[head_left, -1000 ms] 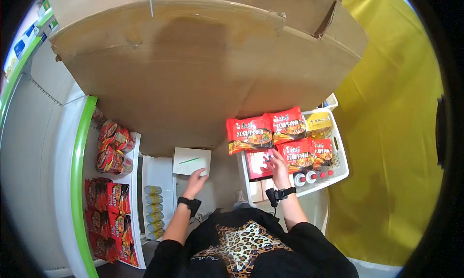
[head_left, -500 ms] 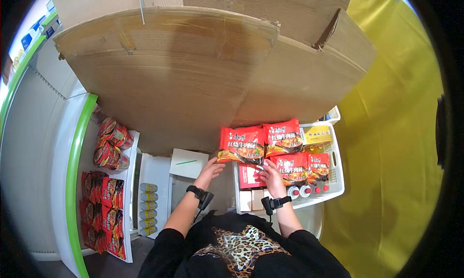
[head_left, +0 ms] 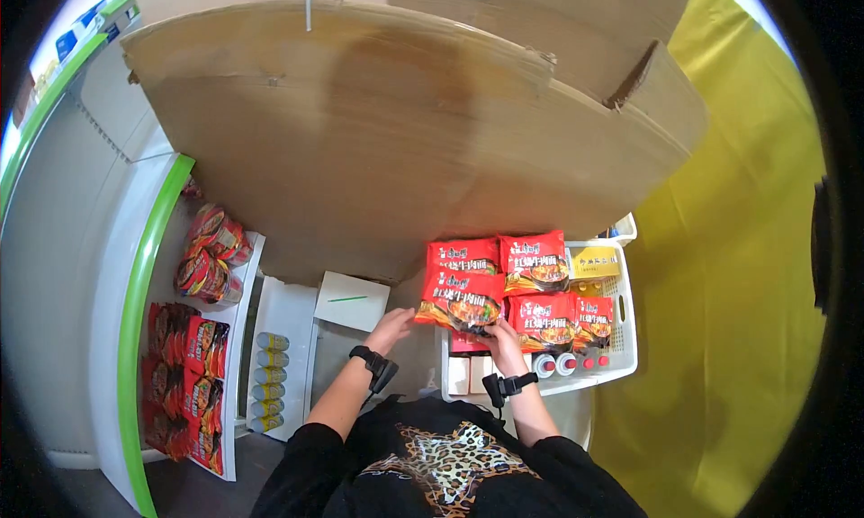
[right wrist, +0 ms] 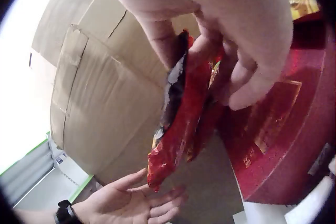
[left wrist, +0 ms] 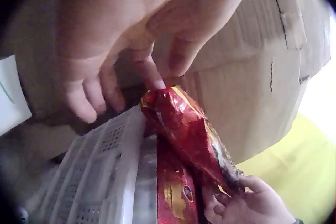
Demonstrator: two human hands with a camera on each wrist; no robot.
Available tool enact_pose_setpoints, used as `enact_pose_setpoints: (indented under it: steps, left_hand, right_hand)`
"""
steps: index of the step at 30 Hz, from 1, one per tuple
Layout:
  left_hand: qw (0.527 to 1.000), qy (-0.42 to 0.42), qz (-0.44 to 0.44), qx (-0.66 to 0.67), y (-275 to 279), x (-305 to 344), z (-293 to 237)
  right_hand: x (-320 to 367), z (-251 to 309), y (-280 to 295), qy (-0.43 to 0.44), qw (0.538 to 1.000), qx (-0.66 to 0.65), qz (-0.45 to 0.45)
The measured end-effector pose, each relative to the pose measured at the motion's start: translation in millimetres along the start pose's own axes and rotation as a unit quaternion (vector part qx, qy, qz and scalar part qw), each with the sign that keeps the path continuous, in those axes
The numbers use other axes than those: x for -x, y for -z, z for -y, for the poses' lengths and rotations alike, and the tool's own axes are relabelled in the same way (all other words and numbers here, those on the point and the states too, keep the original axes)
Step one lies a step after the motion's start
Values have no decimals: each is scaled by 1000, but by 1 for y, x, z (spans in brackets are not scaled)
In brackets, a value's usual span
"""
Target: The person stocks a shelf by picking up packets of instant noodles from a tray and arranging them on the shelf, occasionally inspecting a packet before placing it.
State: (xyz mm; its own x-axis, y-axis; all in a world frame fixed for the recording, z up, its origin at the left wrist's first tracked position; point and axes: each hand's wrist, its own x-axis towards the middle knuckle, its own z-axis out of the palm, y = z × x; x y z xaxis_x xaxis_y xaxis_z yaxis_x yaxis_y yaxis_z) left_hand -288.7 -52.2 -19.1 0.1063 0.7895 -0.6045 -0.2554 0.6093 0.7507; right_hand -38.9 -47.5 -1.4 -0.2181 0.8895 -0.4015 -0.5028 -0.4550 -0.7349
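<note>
A red instant noodle packet (head_left: 462,300) is raised over the left part of a white basket (head_left: 630,315). My right hand (head_left: 506,345) pinches its right end between thumb and fingers, as the right wrist view shows on the packet (right wrist: 181,113). At the opposite end is my left hand (head_left: 390,332), fingers extended and palm turned up in the right wrist view; a fingertip meets the packet corner (left wrist: 163,95) in the left wrist view. Behind it lies another noodle packet (head_left: 459,252). Below sits a red box (right wrist: 273,134), mostly hidden in the head view.
More noodle packets (head_left: 543,320), a yellow box (head_left: 594,261) and red-capped bottles (head_left: 565,363) fill the basket. Cardboard (head_left: 405,140) stands behind. Leftward are a white box (head_left: 353,300), several cans (head_left: 268,383) and a shelf (head_left: 241,338) of noodle packs and cups.
Both hands came together at a noodle packet. The right hand now lifts it toward me off the stack, uncovering a second packet behind. The left hand moved from the white box to the packet's left end.
</note>
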Motion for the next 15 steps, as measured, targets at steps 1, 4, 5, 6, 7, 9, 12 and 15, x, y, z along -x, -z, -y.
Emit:
enact_pose_setpoints:
  steps: [1, 4, 5, 6, 7, 9, 12, 15]
  left_hand:
    - [999, 13, 23, 42, 2, 4, 2]
    - [996, 3, 55, 72, 2, 18, 7]
    - [997, 13, 40, 71, 1, 24, 8]
    - [996, 6, 29, 84, 6, 25, 12]
    - [994, 23, 67, 84, 12, 26, 19]
    - [992, 30, 101, 65, 22, 36, 24]
    - [993, 0, 103, 52, 44, 53, 34]
    - [994, 8, 59, 91, 69, 72, 44]
  right_hand:
    - [4, 1, -3, -6, 1000, 12, 16]
    - [15, -9, -4, -28, 997, -13, 66]
    - [18, -11, -6, -40, 996, -28, 78]
    - [21, -13, -9, -49, 995, -33, 83]
    - [19, -17, -8, -56, 994, -29, 90]
    - [9, -36, 10, -23, 991, 76, 104]
    - [19, -24, -34, -101, 980, 17, 171]
    - [24, -29, -74, -139, 967, 61, 204]
